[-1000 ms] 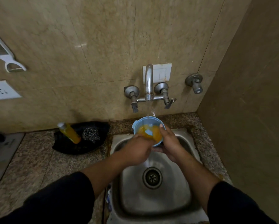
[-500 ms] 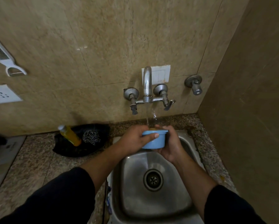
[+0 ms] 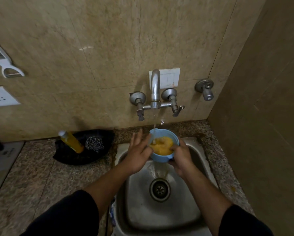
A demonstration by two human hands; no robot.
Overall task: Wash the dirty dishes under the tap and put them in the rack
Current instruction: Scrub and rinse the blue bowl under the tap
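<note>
Resting on a dark cloth at the left of the granite counter, a yellow bottle and a steel scrubber sit well apart from the washing. Next along, the person's left hand is spread wide, fingers straight and pointing toward the wall, its inner edge against the left wall of the blue bowl; whether the thumb reaches inside is hard to make out. The bowl lies just right of those fingers, held over the back of the sink, mouth up and tipped slightly toward the camera. Water from the tap falls just inside its far-left rim into frothy yellow-orange water (overflow runs off the near lip toward the drain). Further right, the right hand grips the bowl, fingers curled round its near-right side and one digit hooked over the rim. On this reading the right hand bears the weight, so any rubbing of the inside falls to the free left hand, which need only shift right and down. Hidden are the bowl's underside, whatever residue lies beneath the murky water, and the rack, nowhere in view, so its direction cannot be told.
</note>
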